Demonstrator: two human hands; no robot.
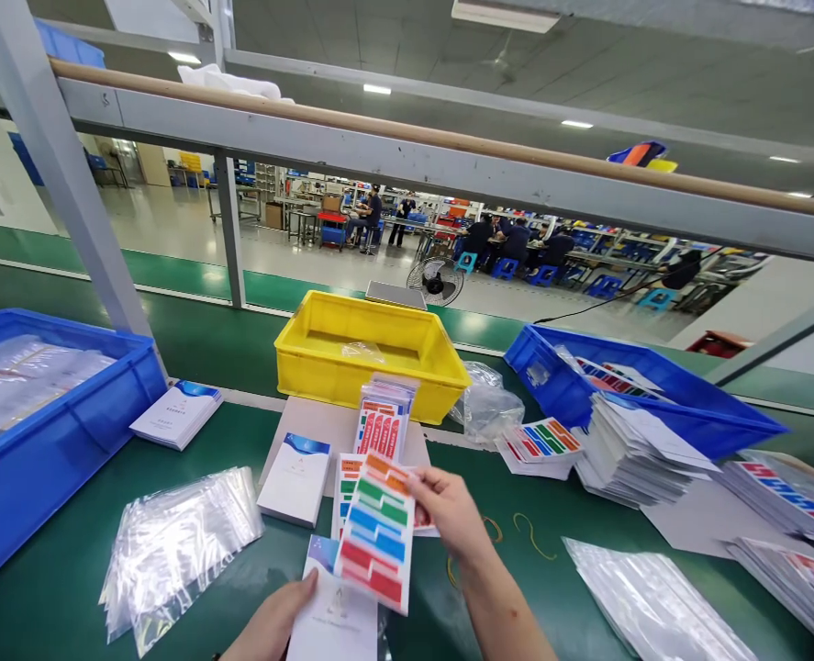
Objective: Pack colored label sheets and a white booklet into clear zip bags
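My left hand (274, 617) is closed on a white booklet (338, 626) with a blue top, its thumb lying along the left edge. Between the thumb and fingers of my right hand (451, 509) is a label sheet (375, 532) with orange, green, blue and red blocks, tilted over the booklet's upper part. Behind the sheet stand more colour-printed cards (383, 427), partly hidden by it. A stack of white booklets (296, 477) lies just left of them. Clear plastic bags (186, 546) are piled farther left.
A yellow bin (372, 386) stands at the back middle. Blue bins flank the bench at left (69, 427) and right (654, 404). Stacked paper (637, 459), more clear bags (654, 601) and rubber bands (534, 537) lie on the right. A metal rail (407, 151) crosses above.
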